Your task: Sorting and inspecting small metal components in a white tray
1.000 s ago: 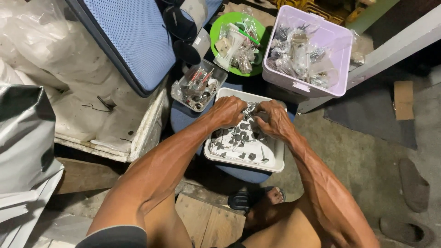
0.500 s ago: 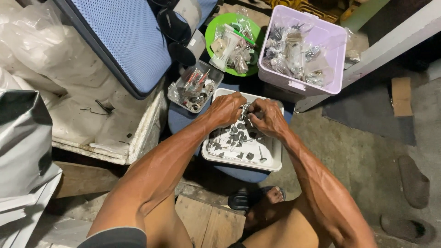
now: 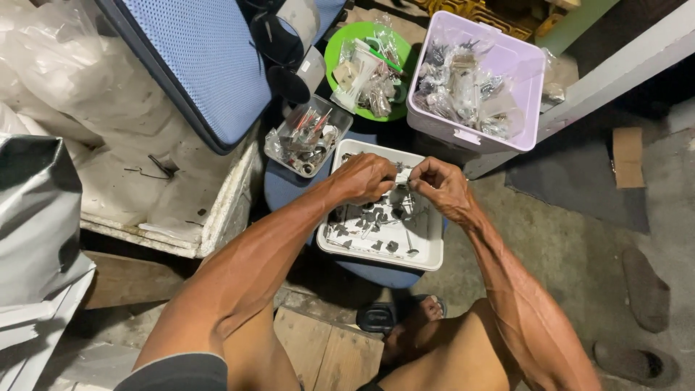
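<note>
Two hands meet over the white tray (image 3: 427, 255), and between them I pinch one small metal piece (image 3: 402, 184), my left hand (image 3: 364, 178) closing on it from one side and my right hand (image 3: 441, 185) from the other. Both grips are pressed together on that same piece, fingertips nearly touching, just above the far end of the tray. The piece is partly hidden by my fingers, so I cannot tell its exact shape.

I judge it light and stiff, hard metal that will not bend under a pinch, but small and smooth enough to slip. It wants fingertip hold at its ends, not a full fist. Below lie many more small dark metal parts (image 3: 376, 228) scattered loose on the tray floor, likely to skid when nudged, so each is best picked up by an edge.

The tray rests on a blue stool (image 3: 286, 190). Just beside it stands a clear tub (image 3: 308, 137) of mixed bits, and farther off a green bowl (image 3: 340, 54) and a lilac bin (image 3: 507, 119) hold bagged parts.
</note>
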